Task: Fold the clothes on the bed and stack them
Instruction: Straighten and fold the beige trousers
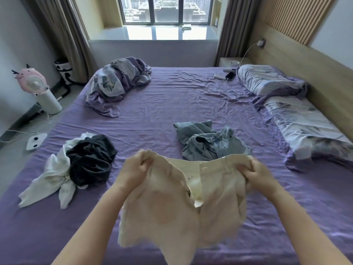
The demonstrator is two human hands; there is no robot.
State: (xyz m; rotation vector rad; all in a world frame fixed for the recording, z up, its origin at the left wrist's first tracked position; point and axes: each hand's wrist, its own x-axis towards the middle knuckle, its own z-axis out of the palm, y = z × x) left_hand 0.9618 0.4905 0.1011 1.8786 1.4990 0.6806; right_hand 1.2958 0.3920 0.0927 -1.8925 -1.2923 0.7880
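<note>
Item: cream shorts [172,203], held up over the near edge of the bed [172,104], waistband uppermost, fly open, both legs hanging free toward the person.

Left hand [133,169]: grip closed tight on the left end of the waistband, fingers curled round the cloth.

Right hand [257,173]: grip likewise closed on the right end of the waistband, fingers bunched into the fabric. The two hands stood well apart, the waistband stretched between them.

Bed: covered in a creased purple sheet, taking up most of the room.

Blue denim garment [210,142]: crumpled in a heap on the bed, just beyond the shorts and a little to their right, elastic waist showing.

Black garment [89,159]: crumpled on the bed to the left of the shorts, lying partly on a white garment [49,178] that spread out toward the left edge of the bed. The two touched.

Bundled quilt [116,83]: grey and purple, heaped at the far left corner of the bed.

Pillows [298,119]: two, patterned, laid along the right side of the bed against the wooden headboard.

Phone [230,75]: dark, on the bed's far right corner beside the farther pillow, a white cable running from it.

Pink fan [32,81]: on the floor off the bed's left side.

Window [164,10]: beyond the far end of the bed, curtains at both sides.
</note>
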